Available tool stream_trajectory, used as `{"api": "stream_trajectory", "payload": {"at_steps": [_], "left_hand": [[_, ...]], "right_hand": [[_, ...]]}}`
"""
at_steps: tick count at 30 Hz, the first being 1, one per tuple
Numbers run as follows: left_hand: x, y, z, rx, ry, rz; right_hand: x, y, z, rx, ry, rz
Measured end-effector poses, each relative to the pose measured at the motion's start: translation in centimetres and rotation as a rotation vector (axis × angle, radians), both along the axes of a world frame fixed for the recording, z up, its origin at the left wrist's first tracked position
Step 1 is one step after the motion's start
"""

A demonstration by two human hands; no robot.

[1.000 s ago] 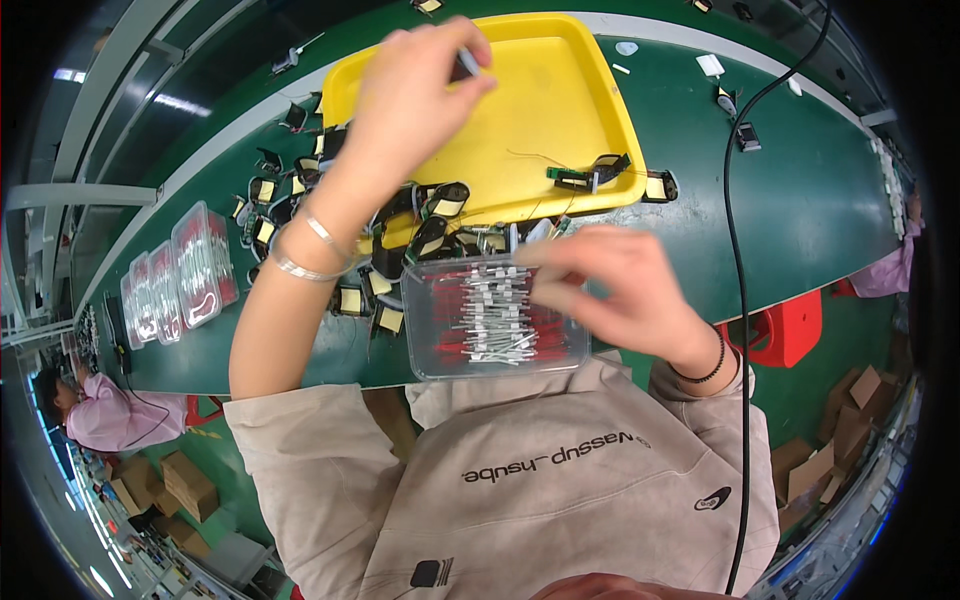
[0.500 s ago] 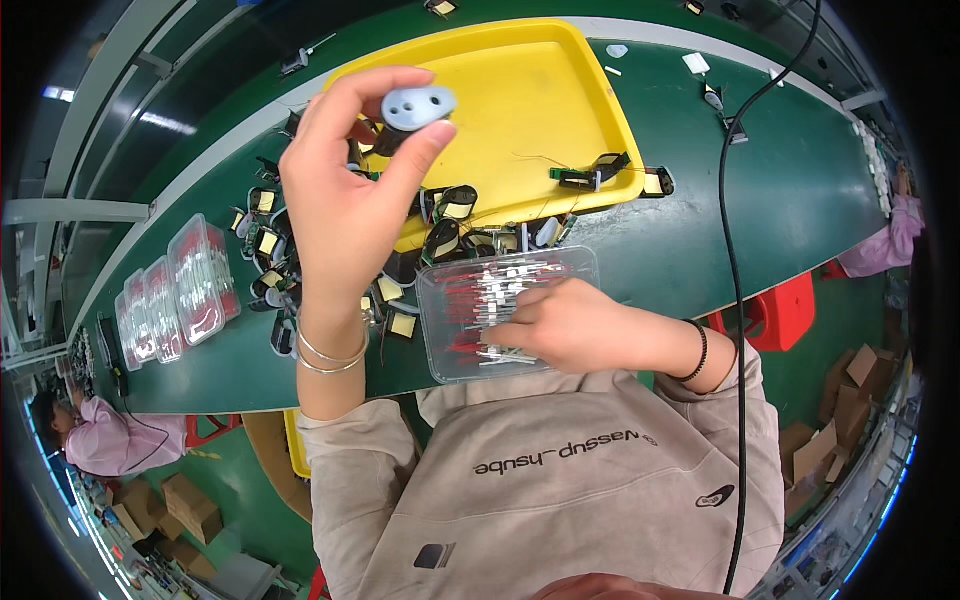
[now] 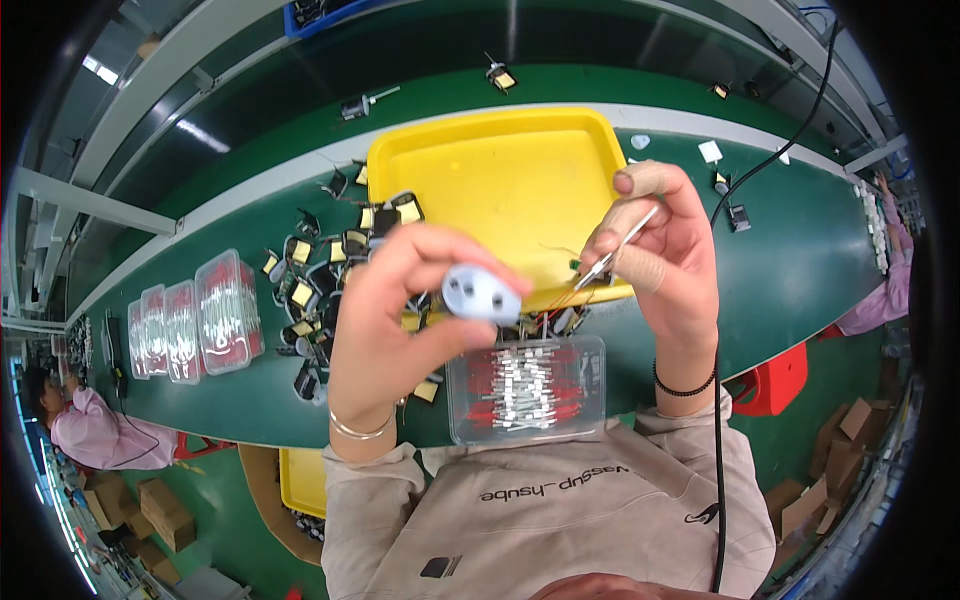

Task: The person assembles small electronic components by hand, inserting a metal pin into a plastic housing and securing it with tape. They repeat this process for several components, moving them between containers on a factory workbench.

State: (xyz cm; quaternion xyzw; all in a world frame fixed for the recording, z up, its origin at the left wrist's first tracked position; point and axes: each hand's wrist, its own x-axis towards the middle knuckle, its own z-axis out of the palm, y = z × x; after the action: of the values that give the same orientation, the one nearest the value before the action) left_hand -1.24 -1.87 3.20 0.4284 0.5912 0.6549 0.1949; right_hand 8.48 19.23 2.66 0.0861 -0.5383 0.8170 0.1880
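Observation:
Between thumb and fingers, my left hand (image 3: 375, 325) grips a light-blue oval plastic housing (image 3: 480, 294) with several dark holes facing up. Off to its right, my right hand (image 3: 680, 245) pinches a thin white stick-shaped part with red wires (image 3: 638, 228), held at a slant over the yellow tray's near right corner. The two pieces are apart. Below both hands stands a clear plastic box (image 3: 595, 385) holding rows of similar white parts with red wires.
A large yellow tray (image 3: 500, 190) lies on the green table (image 3: 790, 235). Several black units with yellow pads (image 3: 300, 252) are heaped to its left. Filled clear boxes (image 3: 228, 315) stand at the far left. A black cable (image 3: 719, 450) hangs down at the right, near a red stool (image 3: 775, 382).
My right hand has risen out of the clear box and now holds a white part with red wires. My left hand has come down and rightward with the housing. The view has shifted.

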Motion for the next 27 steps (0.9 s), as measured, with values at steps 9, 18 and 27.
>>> {"api": "stream_trajectory", "payload": {"at_steps": [9, 18, 27], "left_hand": [[-0.4, 1.7, -0.3, -0.108, 0.119, -0.184], [-0.4, 1.8, -0.2, -0.174, 0.171, -0.169], [0.5, 3.2, -1.7, -0.127, 0.134, 0.061]], "right_hand": [[-2.5, -0.2, -1.5, 0.076, 0.135, 0.069], [-2.8, 1.8, -1.0, 0.562, 0.252, 0.147], [-0.2, 0.0, 0.3, 0.17, 0.158, -0.305]]}}
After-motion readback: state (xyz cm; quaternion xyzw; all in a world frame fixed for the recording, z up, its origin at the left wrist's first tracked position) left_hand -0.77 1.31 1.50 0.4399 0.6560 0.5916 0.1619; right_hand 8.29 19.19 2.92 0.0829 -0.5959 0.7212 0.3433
